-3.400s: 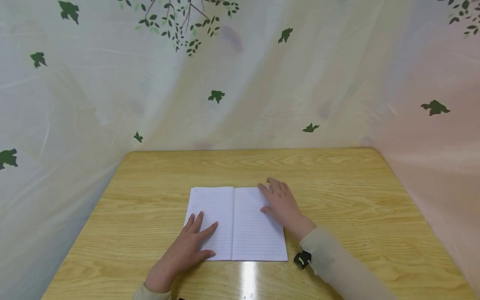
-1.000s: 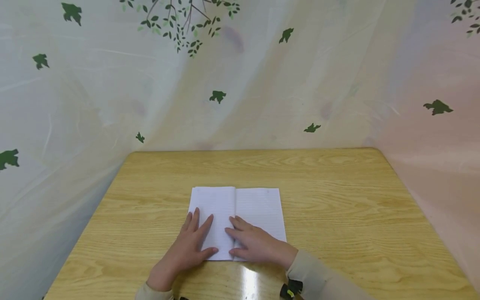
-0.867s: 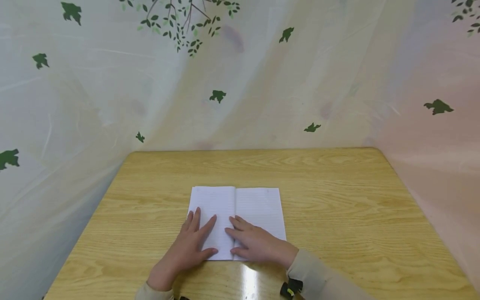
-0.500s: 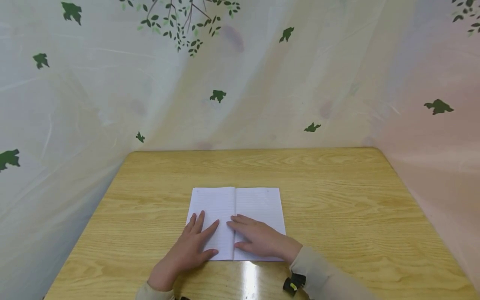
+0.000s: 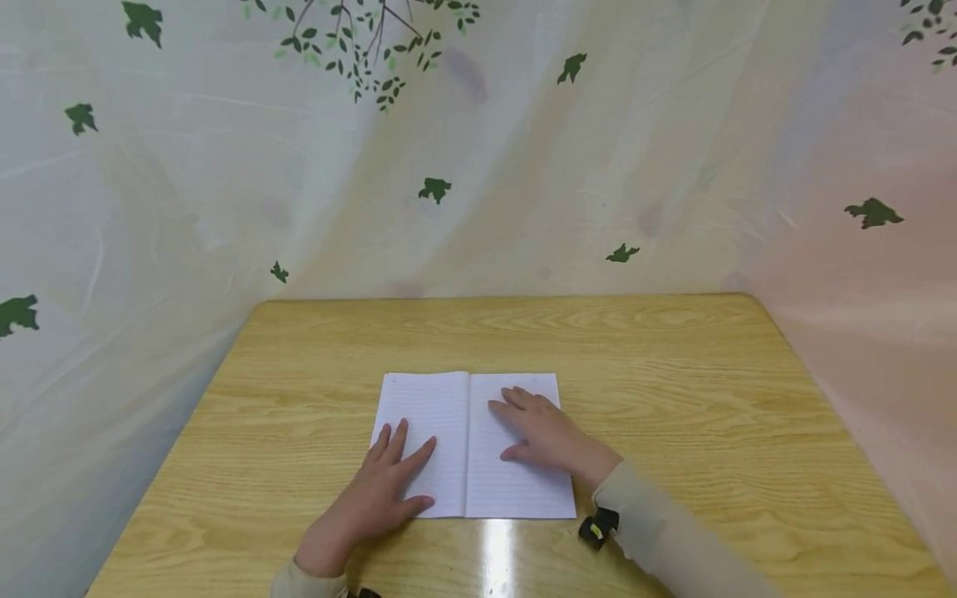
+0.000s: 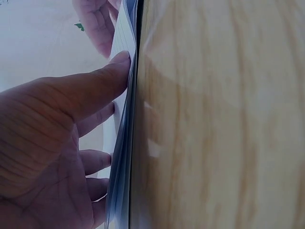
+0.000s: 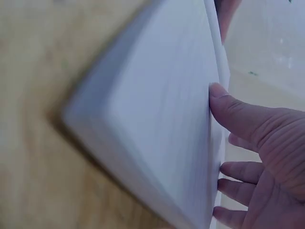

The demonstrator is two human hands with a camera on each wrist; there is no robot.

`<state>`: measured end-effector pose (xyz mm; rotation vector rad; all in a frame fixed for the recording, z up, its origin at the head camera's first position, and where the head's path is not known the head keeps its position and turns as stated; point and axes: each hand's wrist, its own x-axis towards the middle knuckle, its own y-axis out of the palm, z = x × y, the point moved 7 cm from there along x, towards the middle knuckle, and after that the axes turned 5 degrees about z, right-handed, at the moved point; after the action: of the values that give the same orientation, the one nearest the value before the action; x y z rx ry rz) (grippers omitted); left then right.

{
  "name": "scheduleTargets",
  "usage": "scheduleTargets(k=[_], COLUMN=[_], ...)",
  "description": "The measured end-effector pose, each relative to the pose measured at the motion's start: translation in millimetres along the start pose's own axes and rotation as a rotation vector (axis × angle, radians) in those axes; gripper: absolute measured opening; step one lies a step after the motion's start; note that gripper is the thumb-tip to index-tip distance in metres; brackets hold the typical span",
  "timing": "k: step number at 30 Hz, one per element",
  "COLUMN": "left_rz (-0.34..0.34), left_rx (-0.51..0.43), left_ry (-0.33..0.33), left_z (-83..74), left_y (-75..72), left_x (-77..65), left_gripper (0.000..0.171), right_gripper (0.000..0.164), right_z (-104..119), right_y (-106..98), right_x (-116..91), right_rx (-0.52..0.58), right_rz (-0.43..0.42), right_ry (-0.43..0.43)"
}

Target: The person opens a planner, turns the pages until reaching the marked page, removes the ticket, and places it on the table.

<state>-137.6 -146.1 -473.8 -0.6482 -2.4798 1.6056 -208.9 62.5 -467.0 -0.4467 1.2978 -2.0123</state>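
The left hand (image 5: 377, 490), low and left of centre in the frame, rests on the left page with fingers spread and thumb by the bottom edge, gripping nothing. The right hand (image 5: 546, 436), right of centre, lies over the right page with its fingers loosely extended; it isn't gripping anything either, and its fingertips seem to touch the paper.

Under both is the thin white paper notebook with ruled lines (image 5: 516, 498), opened flat in the lower middle of the frame, its fold running up between the hands. I'd take this for smoothing the pages: best to anchor the left page with light, even pressure, then sweep a flat right hand outward from the fold, since the left wrist view shows loose leaves at the lower edge that could lift or crease.

Beyond lies the yellow-brown wood-grain table (image 5: 673, 374); a pale cloth backdrop with green leaf prints (image 5: 508, 241) fills the upper frame.
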Motion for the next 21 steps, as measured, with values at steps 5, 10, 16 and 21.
scheduleTargets(k=[5, 10, 16, 21], left_rz=[0.012, 0.015, 0.014, 0.011], left_rx=[-0.003, -0.011, -0.01, -0.015], left_ry=[-0.003, -0.007, -0.003, -0.002], left_z=[-0.7, -0.8, -1.2, -1.2], left_y=[-0.9, -2.0, -1.8, -1.1], left_x=[-0.9, -0.6, 0.3, 0.9], left_gripper=[0.069, 0.069, 0.069, 0.069], right_gripper=[0.077, 0.078, 0.082, 0.086], right_z=[-21.7, -42.4, -58.8, -65.0], right_y=[-7.7, -12.6, -18.5, -20.8], right_x=[4.9, 10.3, 12.5, 12.5], right_rx=[0.045, 0.045, 0.064, 0.077], right_rz=[0.0, -0.008, -0.015, 0.002], right_ry=[0.064, 0.125, 0.208, 0.272])
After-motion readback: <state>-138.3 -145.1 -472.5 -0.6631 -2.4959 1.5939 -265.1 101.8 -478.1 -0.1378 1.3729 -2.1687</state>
